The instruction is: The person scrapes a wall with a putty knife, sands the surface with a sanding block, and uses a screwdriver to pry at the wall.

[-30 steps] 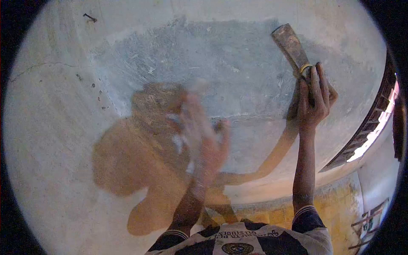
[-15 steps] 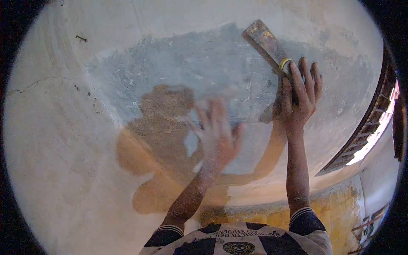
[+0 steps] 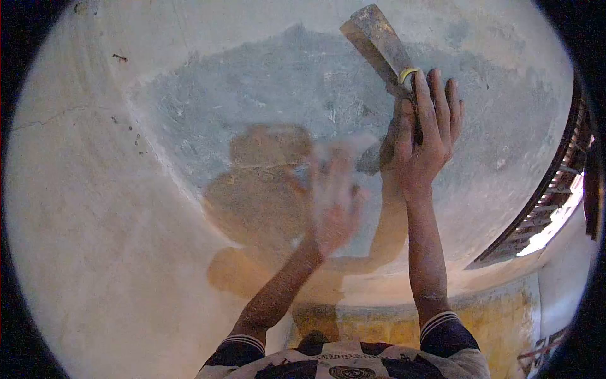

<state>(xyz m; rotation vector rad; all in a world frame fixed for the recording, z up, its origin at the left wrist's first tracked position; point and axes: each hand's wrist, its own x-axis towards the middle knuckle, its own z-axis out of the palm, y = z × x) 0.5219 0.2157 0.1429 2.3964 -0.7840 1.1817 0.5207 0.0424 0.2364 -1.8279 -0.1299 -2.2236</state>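
Up against the wall (image 3: 252, 82), my right hand (image 3: 429, 126) is on a flat, worn metal blade tool (image 3: 379, 38) with a yellow band near its grip. The thumb side hides the handle, and several fingers stretch upward along the wall. My left hand (image 3: 338, 196), smeared by motion, is raised over the grey patch with its fingers spread and nothing visible in it. The grey patch has a rough, streaky surface beside paler plaster.
A nail (image 3: 119, 57) sticks out of the wall at the upper left, above a thin crack and small holes. An opening with slats (image 3: 555, 196) curves down the right side. Yellow wall (image 3: 492, 322) shows low down. Shadows of my head and arms fall on the wall.
My right hand and the blade tool have moved up and to the left. The left hand has shifted slightly right, and the shadows have moved right.
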